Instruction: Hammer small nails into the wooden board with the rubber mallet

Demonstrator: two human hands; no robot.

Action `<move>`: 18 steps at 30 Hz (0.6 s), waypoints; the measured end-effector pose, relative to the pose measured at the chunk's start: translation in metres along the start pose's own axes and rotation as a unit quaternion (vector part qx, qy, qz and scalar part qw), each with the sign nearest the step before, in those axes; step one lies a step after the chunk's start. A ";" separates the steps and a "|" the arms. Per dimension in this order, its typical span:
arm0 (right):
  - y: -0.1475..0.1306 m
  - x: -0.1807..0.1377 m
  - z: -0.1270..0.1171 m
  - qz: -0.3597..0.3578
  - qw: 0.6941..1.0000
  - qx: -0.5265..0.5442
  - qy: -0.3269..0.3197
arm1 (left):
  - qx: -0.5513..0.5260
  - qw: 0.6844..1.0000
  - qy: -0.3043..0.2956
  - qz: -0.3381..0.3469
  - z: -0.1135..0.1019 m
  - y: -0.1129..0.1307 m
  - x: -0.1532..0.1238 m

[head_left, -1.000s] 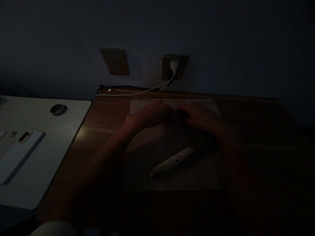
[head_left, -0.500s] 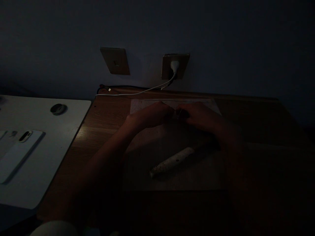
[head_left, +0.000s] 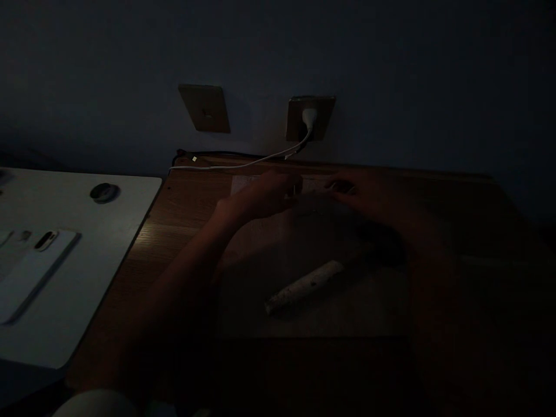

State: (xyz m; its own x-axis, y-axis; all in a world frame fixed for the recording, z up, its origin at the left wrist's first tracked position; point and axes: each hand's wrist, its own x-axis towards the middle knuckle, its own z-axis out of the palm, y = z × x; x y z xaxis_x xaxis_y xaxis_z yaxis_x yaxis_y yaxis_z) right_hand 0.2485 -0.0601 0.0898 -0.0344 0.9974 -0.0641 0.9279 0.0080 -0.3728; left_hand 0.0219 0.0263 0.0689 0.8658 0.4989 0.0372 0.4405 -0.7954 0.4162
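The scene is very dark. My left hand point(head_left: 273, 194) is above the far part of a pale sheet point(head_left: 256, 318), its fingers curled with a tiny pale spot between them. Across a small gap is my right hand point(head_left: 365, 194), slightly smeared, with thumb and fingertips bent close together around something small and pale. What either hand pinches is too dim to name. Some thin small bits point(head_left: 313, 213) lie on the sheet just below the gap. Nearer me, a tool with a worn whitish handle point(head_left: 306, 286) lies slantwise; its dark far end is lost in shadow by my right forearm.
A white board or table point(head_left: 108, 249) at left carries a phone point(head_left: 39, 275) and a dark round ring-like object point(head_left: 104, 193). Along the back of the wooden table point(head_left: 169, 214) runs a white cable point(head_left: 243, 165) to a plug point(head_left: 309, 117) in the wall socket.
My hands have moved apart from where they met; the right one has shifted right and the left slightly left. A dark object by my right fingers no longer shows there. The whitish-handled tool stays put.
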 end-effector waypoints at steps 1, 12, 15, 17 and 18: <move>0.000 0.000 -0.001 0.013 1.000 -0.009 0.019 | 0.013 1.000 0.027 -0.005 0.001 -0.002 0.000; 0.008 0.010 0.023 0.016 0.991 -0.123 0.042 | 0.070 0.995 0.061 -0.030 0.016 0.006 0.007; 0.008 0.010 0.024 0.011 0.992 -0.123 0.024 | 0.085 0.994 0.061 -0.028 0.022 0.005 0.009; 0.007 0.010 0.024 0.001 0.993 -0.116 0.025 | 0.081 0.994 0.061 -0.028 0.024 0.004 0.010; 0.006 0.009 0.025 -0.004 0.993 -0.113 0.029 | 0.076 0.995 0.061 -0.028 0.024 0.003 0.010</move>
State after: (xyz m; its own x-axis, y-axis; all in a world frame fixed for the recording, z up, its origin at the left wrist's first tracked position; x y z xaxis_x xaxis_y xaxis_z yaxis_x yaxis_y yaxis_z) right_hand 0.2450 -0.0528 0.0639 -0.0267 0.9996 -0.0064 0.9874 0.0254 -0.1560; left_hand 0.0378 0.0203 0.0488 0.8082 0.5739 0.1321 0.5253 -0.8039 0.2789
